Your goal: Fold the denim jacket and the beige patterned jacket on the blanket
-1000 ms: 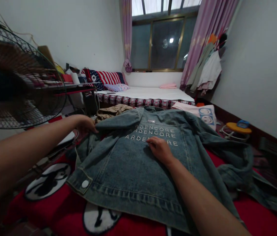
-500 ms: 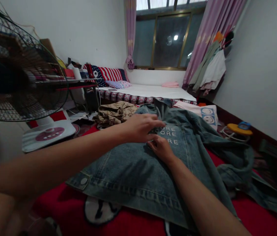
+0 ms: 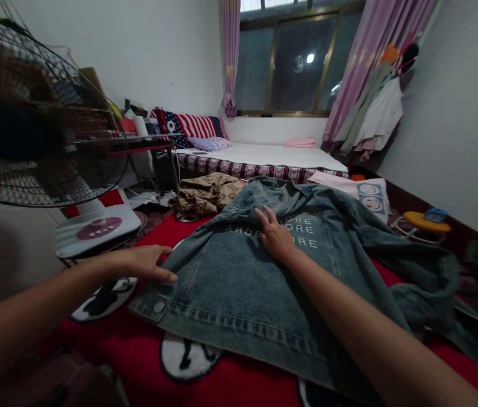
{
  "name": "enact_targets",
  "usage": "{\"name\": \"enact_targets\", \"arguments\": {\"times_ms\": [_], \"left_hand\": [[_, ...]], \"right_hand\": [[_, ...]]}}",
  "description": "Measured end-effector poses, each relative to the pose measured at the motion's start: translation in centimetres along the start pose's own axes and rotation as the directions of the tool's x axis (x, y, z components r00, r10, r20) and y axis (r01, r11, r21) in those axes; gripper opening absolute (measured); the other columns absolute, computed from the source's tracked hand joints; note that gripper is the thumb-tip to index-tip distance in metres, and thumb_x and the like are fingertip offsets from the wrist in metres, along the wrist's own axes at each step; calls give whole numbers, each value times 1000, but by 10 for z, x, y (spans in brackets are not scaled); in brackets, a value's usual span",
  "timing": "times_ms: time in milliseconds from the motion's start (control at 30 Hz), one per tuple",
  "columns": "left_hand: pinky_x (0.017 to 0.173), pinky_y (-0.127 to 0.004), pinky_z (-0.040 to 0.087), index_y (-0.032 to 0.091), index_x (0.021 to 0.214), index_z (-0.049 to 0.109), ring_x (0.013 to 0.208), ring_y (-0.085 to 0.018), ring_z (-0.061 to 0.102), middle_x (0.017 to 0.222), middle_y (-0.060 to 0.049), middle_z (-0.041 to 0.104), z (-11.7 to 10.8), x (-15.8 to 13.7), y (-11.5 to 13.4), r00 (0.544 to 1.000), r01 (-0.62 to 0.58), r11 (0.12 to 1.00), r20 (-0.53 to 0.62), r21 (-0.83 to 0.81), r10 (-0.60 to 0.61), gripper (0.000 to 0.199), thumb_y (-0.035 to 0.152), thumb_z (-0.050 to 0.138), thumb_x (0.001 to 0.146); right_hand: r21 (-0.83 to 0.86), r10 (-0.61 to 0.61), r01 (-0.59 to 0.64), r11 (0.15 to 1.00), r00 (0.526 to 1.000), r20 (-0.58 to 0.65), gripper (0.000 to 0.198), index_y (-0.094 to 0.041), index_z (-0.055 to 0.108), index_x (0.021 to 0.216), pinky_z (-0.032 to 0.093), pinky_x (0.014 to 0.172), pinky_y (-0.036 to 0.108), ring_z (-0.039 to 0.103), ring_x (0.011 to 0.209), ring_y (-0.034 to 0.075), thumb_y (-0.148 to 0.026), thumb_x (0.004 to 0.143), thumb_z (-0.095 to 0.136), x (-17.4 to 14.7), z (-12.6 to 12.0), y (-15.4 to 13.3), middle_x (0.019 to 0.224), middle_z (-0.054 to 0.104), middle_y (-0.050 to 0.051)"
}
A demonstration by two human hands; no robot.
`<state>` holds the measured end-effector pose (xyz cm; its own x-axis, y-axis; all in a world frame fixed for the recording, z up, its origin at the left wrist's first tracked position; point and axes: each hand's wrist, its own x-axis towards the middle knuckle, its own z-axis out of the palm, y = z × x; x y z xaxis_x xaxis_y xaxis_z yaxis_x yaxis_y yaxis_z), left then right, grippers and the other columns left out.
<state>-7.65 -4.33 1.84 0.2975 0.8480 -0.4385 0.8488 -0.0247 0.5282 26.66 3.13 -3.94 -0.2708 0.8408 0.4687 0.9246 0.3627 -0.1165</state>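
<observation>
Across a red blanket (image 3: 260,393), beneath the right hand (image 3: 278,237), now with one sleeve (image 3: 243,210) folded inward on a denim jacket (image 3: 230,277).
Has just drawn the left hand (image 3: 146,263) back from over the lettering (image 3: 300,229) to the jacket's left edge, with thumb and fingers wide and nothing visibly gripped; keeps right fingers extended, slightly parted, just short of the folded sleeve. Seemingly leaves one side gathered in, with the other sleeve (image 3: 421,263) outspread, well right of those fingers.

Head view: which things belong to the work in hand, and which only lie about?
In the work: denim jacket; right hand, on its lettering; left hand, near its edge; red cloth underneath.

Merely around: brown patterned cloth; pink printed cloth; fan; stool.
</observation>
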Motion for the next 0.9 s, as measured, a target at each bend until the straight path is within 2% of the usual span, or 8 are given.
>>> {"name": "enact_targets", "arguments": {"times_ms": [100,233,433,600,667,733,800,900], "left_hand": [[84,-33,53,22,111,63,103,-29,66,110,-6,71,5,-10,8,999,-40,985,4,-169,41,57,47,72,61],[79,-34,54,23,100,63,97,-28,67,100,-4,72,-5,-19,43,989,-97,966,-130,-241,67,46,50,67,63],[71,-28,52,21,99,62,85,-21,66,91,-3,70,16,-26,112,936,-352,894,-117,-278,332,41,52,65,72],[81,-25,51,21,103,71,92,-18,66,99,-4,72,65,-15,140,716,-595,757,249,-270,652,27,38,65,83],[83,-26,51,18,99,72,91,-18,67,95,-5,72,69,-1,138,705,-656,710,127,-257,698,23,33,60,87],[91,-30,49,18,100,71,98,-19,65,100,-6,71,65,18,128,709,-705,690,-183,-163,681,23,29,53,90],[103,-36,43,18,109,67,112,-21,59,115,-8,67,61,40,111,638,-687,726,-457,24,620,27,26,51,90],[112,-41,34,17,128,58,129,-25,47,136,-13,53,62,66,84,611,-554,801,-542,228,576,45,29,58,85]], "right_hand": [[-29,80,-78,997,994,80,85,-24,21,153,53,76,39,68,92,31,-11,78,57,22,3,0,152,32,18],[-8,145,-145,989,983,115,57,-21,50,134,50,77,37,66,93,30,-9,79,53,49,-3,6,120,55,16],[250,394,-336,908,888,-237,45,-15,58,113,44,94,38,57,103,28,-4,70,48,71,-10,45,108,57,14],[378,486,-386,841,847,-215,68,-12,43,132,40,104,41,51,117,27,-4,64,45,35,19,82,124,51,17],[384,417,-319,867,884,-208,75,-14,39,137,36,108,44,44,127,26,-4,63,45,20,30,90,133,46,16],[388,367,-264,883,903,-222,77,-15,36,139,32,111,45,39,133,25,-5,63,46,12,36,93,139,43,15],[399,364,-249,883,899,-244,75,-16,35,140,32,112,46,38,134,26,-8,66,48,10,35,91,140,42,15],[373,420,-296,879,852,-314,72,-15,34,140,38,105,47,42,130,30,-12,70,50,7,23,80,143,38,18]]}}
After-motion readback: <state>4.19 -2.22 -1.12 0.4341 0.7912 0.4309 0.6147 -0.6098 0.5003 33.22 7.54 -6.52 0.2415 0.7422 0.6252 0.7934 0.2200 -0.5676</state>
